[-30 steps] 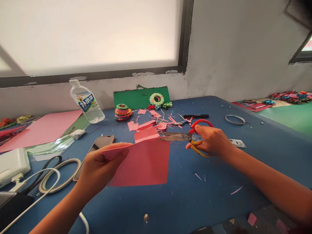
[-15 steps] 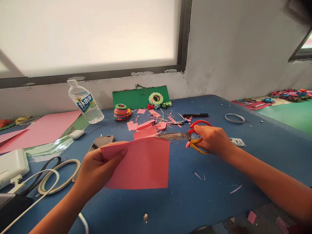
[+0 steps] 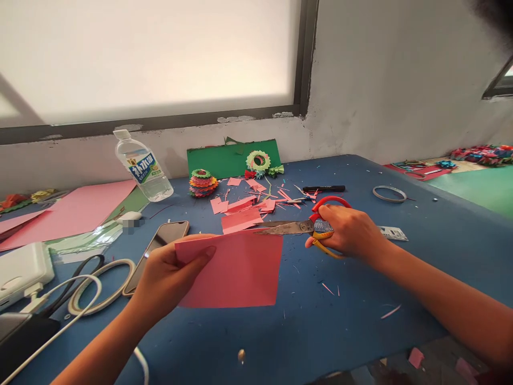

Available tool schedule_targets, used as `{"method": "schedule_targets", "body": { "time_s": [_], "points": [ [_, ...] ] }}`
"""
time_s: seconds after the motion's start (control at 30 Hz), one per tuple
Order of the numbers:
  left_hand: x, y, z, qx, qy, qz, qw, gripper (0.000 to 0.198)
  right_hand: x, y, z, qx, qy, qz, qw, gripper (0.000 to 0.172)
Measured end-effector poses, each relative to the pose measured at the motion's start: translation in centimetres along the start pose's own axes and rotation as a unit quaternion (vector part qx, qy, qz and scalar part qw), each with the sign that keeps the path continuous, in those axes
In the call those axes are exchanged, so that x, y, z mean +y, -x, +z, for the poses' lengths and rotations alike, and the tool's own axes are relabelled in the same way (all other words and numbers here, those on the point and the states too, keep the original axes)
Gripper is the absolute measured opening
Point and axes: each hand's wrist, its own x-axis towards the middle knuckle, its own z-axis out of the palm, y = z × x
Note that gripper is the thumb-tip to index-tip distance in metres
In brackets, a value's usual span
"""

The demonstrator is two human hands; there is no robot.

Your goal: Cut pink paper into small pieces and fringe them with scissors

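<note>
My left hand [image 3: 176, 267] pinches a pink sheet of paper [image 3: 240, 272] by its left side, thumb on the near face. The sheet is held up above the blue table. My right hand [image 3: 348, 230] grips scissors [image 3: 296, 227] with one red and one yellow handle loop. Their blades point left and lie along the sheet's top edge, slightly parted. Just beyond the blades lies a loose pink paper piece [image 3: 240, 219], among pink scraps [image 3: 266, 205] and thin cut strips.
Behind the scraps stand a green card [image 3: 224, 160], a stack of coloured scalloped paper [image 3: 203, 184] and a black marker [image 3: 324, 188]. On the left are a water bottle [image 3: 144, 168], a phone [image 3: 166, 235], a tape roll [image 3: 102, 289] and a white cable [image 3: 60, 337]. Another tape roll [image 3: 389, 194] lies right.
The sheet's left side has shifted a little right with my left hand, and its top edge sits slightly lower. The scissor blades have parted a little. The whole view has shifted slightly.
</note>
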Motion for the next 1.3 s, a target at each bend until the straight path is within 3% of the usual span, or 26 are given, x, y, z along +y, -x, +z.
{"method": "schedule_targets", "body": {
  "time_s": [0.17,0.53,0.7,0.87,1.3],
  "points": [
    [0.1,0.2,0.3,-0.003,0.009,0.025,1.0,0.031,-0.2,0.2,0.1,0.005,0.001,-0.01,1.0,0.052],
    [-0.1,0.2,0.3,0.001,0.016,-0.021,1.0,0.028,-0.3,0.1,-0.1,0.011,0.017,-0.01,1.0,0.047],
    [-0.1,0.1,0.3,-0.004,0.014,-0.037,0.999,0.029,-0.5,0.0,-0.3,-0.001,0.02,-0.014,1.0,0.053],
    [-0.2,0.2,0.3,-0.017,0.014,-0.029,0.999,0.031,-0.8,0.0,-0.2,-0.005,0.008,-0.011,1.0,0.057],
    [-0.5,0.3,0.4,-0.035,0.003,-0.023,0.999,0.033,-1.4,0.0,-0.3,0.007,0.002,-0.013,1.0,0.048]
  ]
}}
